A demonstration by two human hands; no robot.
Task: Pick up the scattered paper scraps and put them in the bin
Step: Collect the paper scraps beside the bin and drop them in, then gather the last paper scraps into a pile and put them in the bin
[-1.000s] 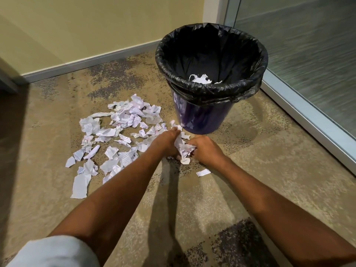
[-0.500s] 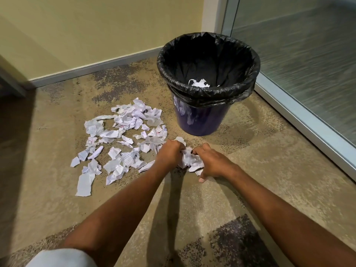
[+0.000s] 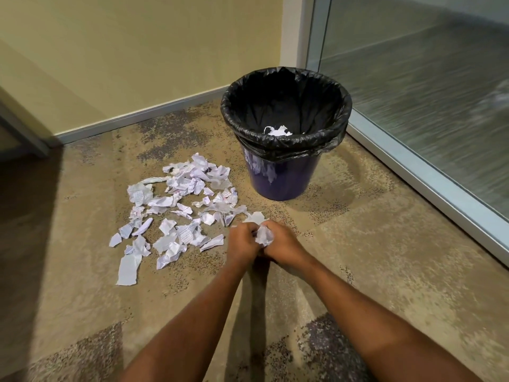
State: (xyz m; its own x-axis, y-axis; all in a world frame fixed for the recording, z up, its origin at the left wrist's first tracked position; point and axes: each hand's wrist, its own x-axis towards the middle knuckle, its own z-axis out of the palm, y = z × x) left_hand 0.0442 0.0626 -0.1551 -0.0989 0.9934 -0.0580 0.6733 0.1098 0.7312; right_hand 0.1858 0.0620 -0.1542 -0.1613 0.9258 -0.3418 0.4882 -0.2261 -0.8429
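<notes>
On the carpet (image 3: 82,271), white crumpled paper scraps (image 3: 179,210) lie scattered at ten o'clock from the left hand (image 3: 242,241) and right hand (image 3: 283,246), whose fingers clamp together on a scrunched wad (image 3: 265,236), the bin (image 3: 285,172) at twelve.

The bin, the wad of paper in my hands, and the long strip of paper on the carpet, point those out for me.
bin (image 3: 281,183): head view, purple outer wall.
wad of paper (image 3: 265,236): head view, crumpled middle, between both hands.
long strip of paper (image 3: 127,270): head view, its flat middle.
</notes>
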